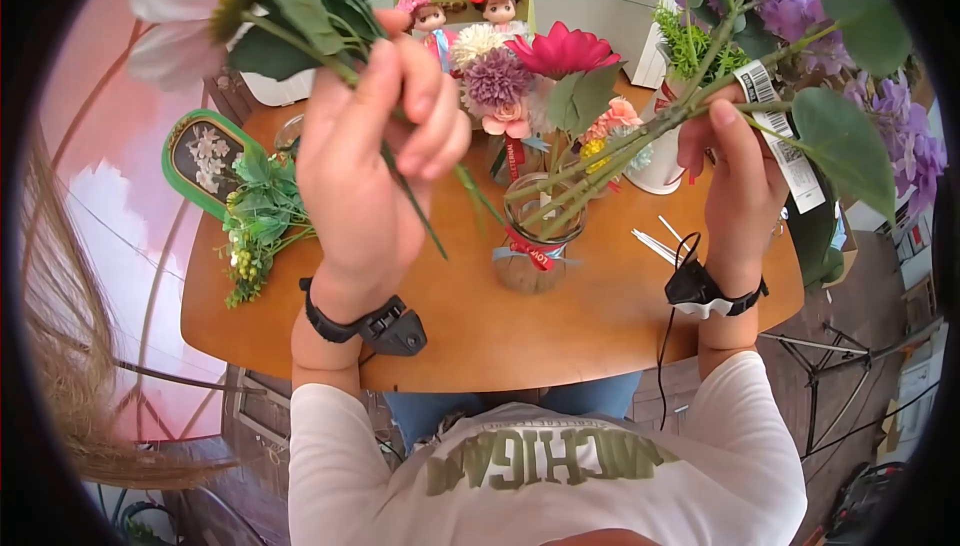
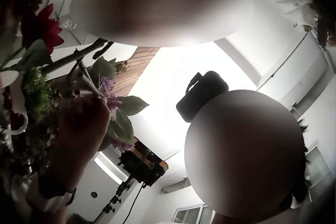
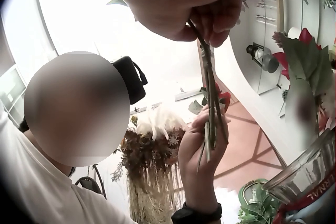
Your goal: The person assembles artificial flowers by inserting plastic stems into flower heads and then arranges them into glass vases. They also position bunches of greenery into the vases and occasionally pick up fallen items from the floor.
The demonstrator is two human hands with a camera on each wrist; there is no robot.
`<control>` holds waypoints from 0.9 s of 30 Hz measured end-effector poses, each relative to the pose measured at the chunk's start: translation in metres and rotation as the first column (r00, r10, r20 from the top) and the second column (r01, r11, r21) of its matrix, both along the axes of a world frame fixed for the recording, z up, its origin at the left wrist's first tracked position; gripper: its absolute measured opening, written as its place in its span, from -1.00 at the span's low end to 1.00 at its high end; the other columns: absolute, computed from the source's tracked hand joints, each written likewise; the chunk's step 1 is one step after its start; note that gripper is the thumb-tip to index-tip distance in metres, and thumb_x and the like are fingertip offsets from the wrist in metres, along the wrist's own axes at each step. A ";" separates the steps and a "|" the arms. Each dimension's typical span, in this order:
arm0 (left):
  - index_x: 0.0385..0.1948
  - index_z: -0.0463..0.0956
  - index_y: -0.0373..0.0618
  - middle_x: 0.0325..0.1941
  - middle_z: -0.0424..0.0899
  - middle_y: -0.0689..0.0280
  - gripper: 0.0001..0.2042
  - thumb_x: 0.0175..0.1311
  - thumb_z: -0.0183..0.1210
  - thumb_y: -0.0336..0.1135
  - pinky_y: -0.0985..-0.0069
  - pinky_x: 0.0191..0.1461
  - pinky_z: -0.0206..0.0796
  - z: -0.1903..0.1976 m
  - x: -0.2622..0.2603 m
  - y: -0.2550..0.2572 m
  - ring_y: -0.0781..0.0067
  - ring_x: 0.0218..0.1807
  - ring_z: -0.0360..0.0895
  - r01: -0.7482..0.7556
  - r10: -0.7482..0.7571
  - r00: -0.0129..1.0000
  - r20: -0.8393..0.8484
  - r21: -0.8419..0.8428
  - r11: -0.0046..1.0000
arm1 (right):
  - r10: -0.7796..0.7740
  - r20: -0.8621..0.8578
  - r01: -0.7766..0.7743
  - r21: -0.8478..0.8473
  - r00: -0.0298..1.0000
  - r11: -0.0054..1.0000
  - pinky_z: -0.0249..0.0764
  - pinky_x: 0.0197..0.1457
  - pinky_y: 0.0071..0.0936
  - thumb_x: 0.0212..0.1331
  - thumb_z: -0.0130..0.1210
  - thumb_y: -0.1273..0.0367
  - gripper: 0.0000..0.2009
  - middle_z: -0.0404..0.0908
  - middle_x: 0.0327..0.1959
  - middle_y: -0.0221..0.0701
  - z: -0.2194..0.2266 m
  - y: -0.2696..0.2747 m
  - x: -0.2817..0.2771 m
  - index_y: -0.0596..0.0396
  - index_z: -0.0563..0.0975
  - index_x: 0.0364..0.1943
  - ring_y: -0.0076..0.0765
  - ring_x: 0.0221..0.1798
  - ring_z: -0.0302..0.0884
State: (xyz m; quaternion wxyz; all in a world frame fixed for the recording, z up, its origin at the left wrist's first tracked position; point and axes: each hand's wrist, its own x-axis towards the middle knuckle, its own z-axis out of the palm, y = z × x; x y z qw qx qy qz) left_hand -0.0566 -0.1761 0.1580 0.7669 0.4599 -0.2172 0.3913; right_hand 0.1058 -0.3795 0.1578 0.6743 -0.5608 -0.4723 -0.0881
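Note:
My left hand (image 1: 365,161) is raised on the left and pinches thin green stems bearing a large white-pink flower (image 1: 185,21) and long leaves. My right hand (image 1: 742,181) grips a bundle of stems with purple flowers (image 1: 785,1) and broad green leaves; a white barcode tag (image 1: 790,156) hangs from it. The cut stem ends point left, overlapping the mouth of a glass jar (image 1: 530,271) with a red ribbon. In the right wrist view, several stems (image 3: 211,98) run down from the fingers. A magenta flower (image 1: 565,51) stands above the jar.
Green foliage (image 1: 265,211) and a green-framed oval plaque (image 1: 205,156) lie at the left of the wooden table (image 1: 450,336). Behind the jar are a mixed bouquet (image 1: 498,76) and two dolls (image 1: 495,8). White sticks (image 1: 655,246) lie near the right wrist.

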 end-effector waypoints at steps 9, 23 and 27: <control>0.18 0.38 -0.26 -0.41 0.28 0.40 -0.70 0.68 -0.22 -0.29 0.68 -0.52 -0.08 -0.004 0.003 0.006 0.70 -0.59 0.03 0.000 -0.001 1.000 0.015 0.065 0.998 | 0.018 -0.043 -0.022 -0.112 0.999 0.993 0.29 -0.42 -0.63 0.37 0.20 0.34 -0.85 0.59 -0.52 -0.50 -0.003 0.008 0.023 0.16 0.60 -0.22 -0.66 -0.49 0.47; 0.16 0.38 -0.29 -0.38 0.32 0.33 -0.60 0.60 -0.23 -0.15 0.64 -0.48 -0.05 -0.005 0.005 0.016 0.66 -0.58 0.07 0.037 -0.040 0.998 0.040 0.079 0.996 | 0.220 0.445 0.098 -0.587 0.868 0.803 0.54 -0.21 -0.50 0.11 0.44 0.29 -0.70 0.74 -0.31 -0.31 -0.035 0.006 0.042 0.11 0.71 -0.11 -0.44 -0.30 0.66; 0.17 0.39 -0.29 -0.37 0.35 0.31 -0.60 0.60 -0.23 -0.17 0.64 -0.47 -0.04 -0.004 0.005 0.016 0.65 -0.58 0.08 0.055 -0.060 0.997 0.052 0.094 0.994 | 0.301 0.510 0.171 -0.687 0.806 0.706 0.55 -0.19 -0.49 0.11 0.41 0.32 -0.71 0.74 -0.29 -0.31 -0.032 0.004 0.055 0.10 0.71 -0.08 -0.44 -0.27 0.66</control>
